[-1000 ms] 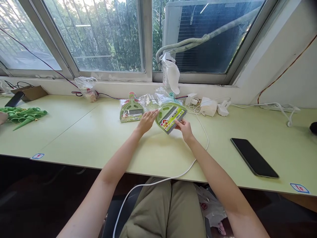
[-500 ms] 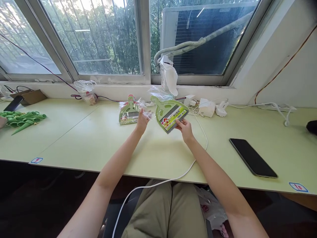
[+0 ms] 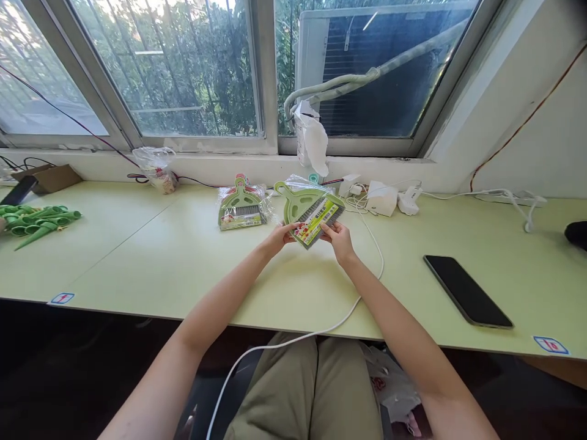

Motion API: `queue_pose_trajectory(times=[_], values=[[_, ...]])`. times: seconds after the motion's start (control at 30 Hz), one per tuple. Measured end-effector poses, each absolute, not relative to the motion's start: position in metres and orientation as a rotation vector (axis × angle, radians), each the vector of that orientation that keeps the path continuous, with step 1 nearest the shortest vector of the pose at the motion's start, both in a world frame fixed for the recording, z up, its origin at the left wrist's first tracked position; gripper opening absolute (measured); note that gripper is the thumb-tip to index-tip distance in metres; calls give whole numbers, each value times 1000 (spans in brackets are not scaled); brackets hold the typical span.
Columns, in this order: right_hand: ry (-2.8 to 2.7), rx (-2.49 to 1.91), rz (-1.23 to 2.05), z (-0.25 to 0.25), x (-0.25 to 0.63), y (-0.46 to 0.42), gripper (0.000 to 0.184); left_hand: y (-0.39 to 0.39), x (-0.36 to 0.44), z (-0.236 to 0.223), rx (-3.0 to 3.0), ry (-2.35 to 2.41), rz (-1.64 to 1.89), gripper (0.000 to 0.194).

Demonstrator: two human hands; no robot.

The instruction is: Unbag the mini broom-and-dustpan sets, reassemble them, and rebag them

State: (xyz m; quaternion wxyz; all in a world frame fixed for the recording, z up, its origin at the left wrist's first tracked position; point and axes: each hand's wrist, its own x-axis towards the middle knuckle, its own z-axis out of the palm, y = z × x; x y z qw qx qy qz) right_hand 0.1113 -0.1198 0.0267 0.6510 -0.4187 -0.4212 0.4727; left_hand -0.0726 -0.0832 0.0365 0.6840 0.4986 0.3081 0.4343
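Above the table I hold a green dustpan and brush set [image 3: 316,219] at a tilt, its grey bristles and yellow-green label facing me. My left hand [image 3: 280,238] pinches its lower left edge. On the lower right edge, my right hand [image 3: 338,239] grips it between thumb and fingers. Just left of it, a second dustpan and brush set [image 3: 241,209] lies in a clear plastic wrapper on the table. Behind the held set is more crumpled clear plastic [image 3: 300,182], with a small teal handle end [image 3: 313,178] showing beside it.
A black phone [image 3: 466,291] lies at the right. A white cable [image 3: 376,244] crosses the table towards my lap. White adapters [image 3: 408,200] stand by the window wall. Green cone-shaped pieces [image 3: 39,221] are heaped at the left, near a cardboard box [image 3: 50,178] and a plastic bag [image 3: 158,170].
My left hand has moved right and down, from beside the wrapped set onto the held set's lower left edge. My right hand keeps its grip, and the held set has shifted slightly left.
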Motion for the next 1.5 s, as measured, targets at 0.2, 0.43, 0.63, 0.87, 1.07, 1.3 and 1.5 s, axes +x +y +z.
queue_pose_trajectory(times=[0.2,0.43,0.63,0.87,1.07,1.3,1.5], values=[[-937,-934,1028,29,114,-120,35,-82,-69,29,1187,625,864,46],[-923,-929,987,32,114,-121,35,-94,-64,27,1256,471,628,62],[-876,-904,997,31,108,-123,35,-90,-64,26,1210,480,709,69],[-855,-961,1054,23,96,-121,34,-86,-54,27,964,700,1259,45],[-846,-948,1029,24,101,-119,32,-102,-41,20,971,678,1141,46],[-797,-887,1019,31,105,-121,29,-114,-33,24,1034,598,968,49],[-798,-906,1064,28,97,-124,28,-104,-38,27,1062,715,1236,44]])
